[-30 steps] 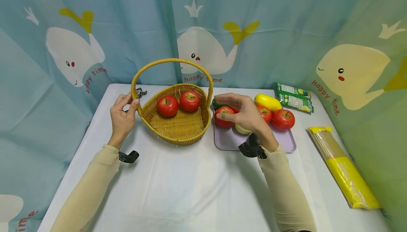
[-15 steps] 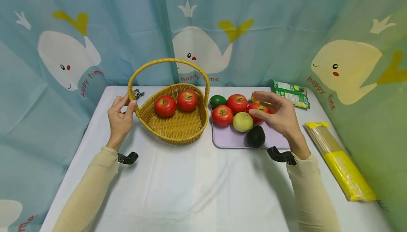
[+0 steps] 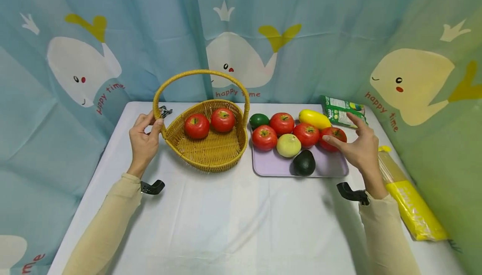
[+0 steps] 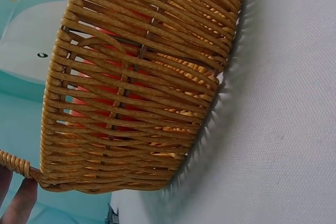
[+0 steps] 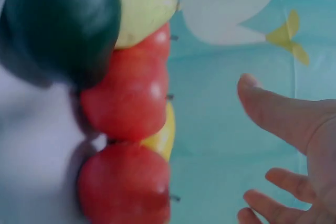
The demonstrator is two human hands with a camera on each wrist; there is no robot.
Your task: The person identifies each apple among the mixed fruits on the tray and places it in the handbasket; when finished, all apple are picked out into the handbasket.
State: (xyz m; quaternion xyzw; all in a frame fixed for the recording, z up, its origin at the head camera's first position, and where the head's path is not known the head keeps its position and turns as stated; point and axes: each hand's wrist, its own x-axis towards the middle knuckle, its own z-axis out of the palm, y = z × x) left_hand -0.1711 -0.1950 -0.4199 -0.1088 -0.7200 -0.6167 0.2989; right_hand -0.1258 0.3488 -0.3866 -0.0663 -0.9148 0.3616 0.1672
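The left grip [image 3: 144, 139] is clasped on the lower left end of the handle [image 3: 201, 72] of a woven basket [image 3: 203, 153], thumb and fingers pinching it. The right grip [image 3: 361, 147] is released, thumb and fingers spread wide and holding nothing; in the head view its thumb overlaps the rightmost apple [image 3: 336, 133], while the right wrist view shows it apart from the fruit.

The basket stands upright on the white tabletop [image 3: 218, 220], its handle arched above it. Two red apples [image 3: 197, 126] lie side by side inside, toward the back. Just right of the basket is a lilac tray [image 3: 271, 164], where that rightmost apple sits with three more apples [image 3: 282, 124], a pale green fruit [image 3: 288, 145], a dark avocado [image 3: 304, 163] near the front edge, a small green fruit [image 3: 259, 121] and a yellow fruit [image 3: 314, 119] at the back.

Farther right lie green packets [image 3: 342, 109] and a long yellow package [image 3: 414, 208]. A whale-patterned curtain [image 3: 150, 15] hangs behind.
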